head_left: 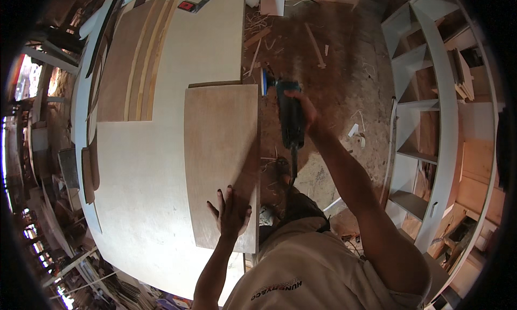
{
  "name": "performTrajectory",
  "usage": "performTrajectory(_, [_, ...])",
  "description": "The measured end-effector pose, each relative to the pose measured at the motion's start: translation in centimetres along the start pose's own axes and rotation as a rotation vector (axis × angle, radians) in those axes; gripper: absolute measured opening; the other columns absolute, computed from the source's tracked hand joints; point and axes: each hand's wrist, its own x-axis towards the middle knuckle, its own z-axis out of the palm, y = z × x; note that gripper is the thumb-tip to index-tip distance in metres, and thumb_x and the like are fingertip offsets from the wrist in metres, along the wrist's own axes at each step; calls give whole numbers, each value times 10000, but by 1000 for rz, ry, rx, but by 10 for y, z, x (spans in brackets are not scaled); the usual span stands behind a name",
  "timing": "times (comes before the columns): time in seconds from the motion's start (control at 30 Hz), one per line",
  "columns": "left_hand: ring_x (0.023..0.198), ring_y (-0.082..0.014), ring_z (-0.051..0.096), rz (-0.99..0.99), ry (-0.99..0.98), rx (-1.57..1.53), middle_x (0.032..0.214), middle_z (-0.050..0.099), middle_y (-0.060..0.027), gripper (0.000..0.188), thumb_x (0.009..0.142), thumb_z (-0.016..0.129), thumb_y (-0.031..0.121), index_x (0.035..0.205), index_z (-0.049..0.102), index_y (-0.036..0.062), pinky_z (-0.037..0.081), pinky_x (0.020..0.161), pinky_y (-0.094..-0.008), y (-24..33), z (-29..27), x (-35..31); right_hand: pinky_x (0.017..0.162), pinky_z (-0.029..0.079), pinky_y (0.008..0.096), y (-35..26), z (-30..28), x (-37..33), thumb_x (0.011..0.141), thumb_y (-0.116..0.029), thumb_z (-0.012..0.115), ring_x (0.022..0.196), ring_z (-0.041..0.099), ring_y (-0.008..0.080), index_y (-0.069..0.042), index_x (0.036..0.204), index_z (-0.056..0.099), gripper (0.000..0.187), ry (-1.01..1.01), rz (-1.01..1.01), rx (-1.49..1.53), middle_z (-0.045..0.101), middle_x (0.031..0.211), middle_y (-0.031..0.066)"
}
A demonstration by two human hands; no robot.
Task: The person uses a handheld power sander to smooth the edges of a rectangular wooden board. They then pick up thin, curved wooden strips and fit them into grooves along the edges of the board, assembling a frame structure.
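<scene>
A rectangular plywood panel (219,132) lies on a large pale worktable (145,170), its long right side along the table's edge. My left hand (230,212) rests on the panel's near part with the fingers spread. In my right hand (306,109) is a dark angle grinder (291,121), held past the table's right edge with its cord hanging toward my body. The grinder's blue-and-white disc (264,82) stands upright, close to the panel's far right corner. Whether the disc touches the panel's edge, I cannot tell.
Wood strips and a thin sheet (121,67) lie at the table's far left. A black tool with a red part (187,7) sits at the far edge. Offcuts and shavings litter the brown floor (344,51). A pale shelf frame (439,110) stands on the right.
</scene>
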Motion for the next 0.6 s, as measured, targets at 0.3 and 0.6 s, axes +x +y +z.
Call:
performTrajectory(0.3, [1456, -485, 83, -81, -53, -171, 1584, 179, -207, 943, 801, 632, 540, 1495, 278, 8, 71, 1077, -754, 25, -32, 1, 644, 551, 345, 19, -27, -42, 797, -415, 679, 712, 655, 219, -29, 1056, 616, 469, -54, -223, 28, 648, 817, 103])
performTrajectory(0.6, [1414, -579, 110, 29, 102, -312, 1574, 151, -271, 866, 849, 643, 376, 1482, 228, -44, 177, 1033, -778, 35, -24, -13, 672, 568, 352, 212, -101, -189, 823, -407, 661, 745, 658, 235, -45, 1132, 591, 481, -48, -149, 185, 654, 894, 96])
